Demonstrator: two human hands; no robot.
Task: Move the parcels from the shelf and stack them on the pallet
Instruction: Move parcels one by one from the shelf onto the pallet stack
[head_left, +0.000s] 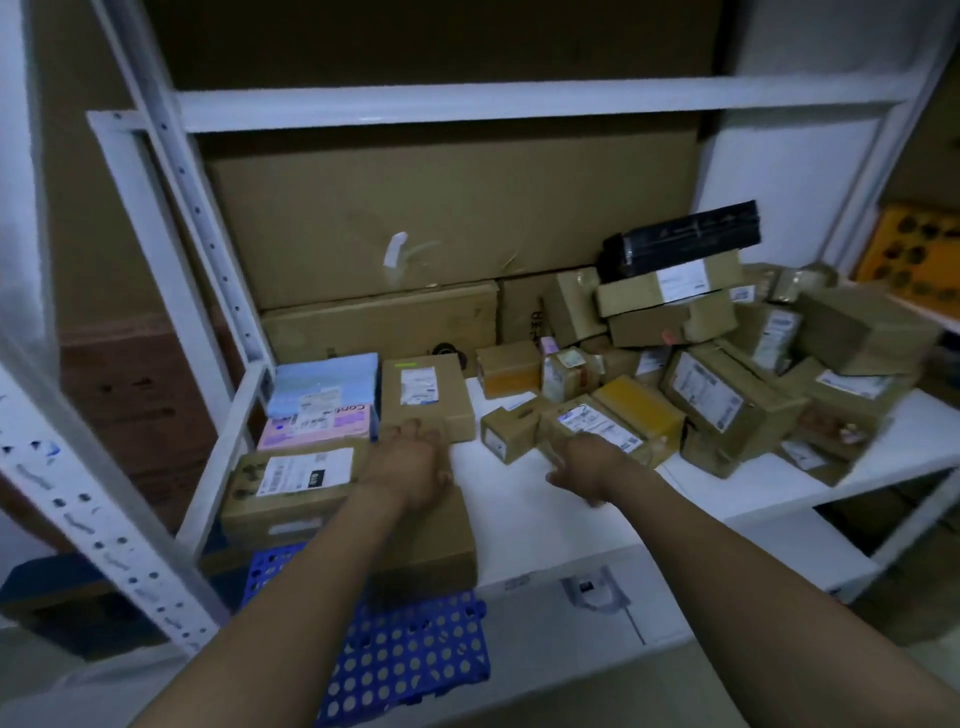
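Observation:
A white shelf board (519, 493) carries a heap of several brown parcels (737, 384) on its right half. At the left, parcels stand on a blue perforated pallet (410, 654): a labelled brown box (291, 483), a pink one (317, 423), a light blue one (324, 382), a flat brown box (423, 395) and a large brown box (431, 535). My left hand (410, 467) lies flat with straight fingers on the brown boxes there. My right hand (587, 462) reaches with spread fingers to a small labelled parcel (597, 423) at the heap's front edge.
White steel uprights (171, 171) frame the shelf, one slanting across the lower left (88, 525). Large flat cartons (452, 218) lean against the back. A black parcel (680, 239) tops the heap. An orange tray (914, 254) sits on the neighbouring shelf at right.

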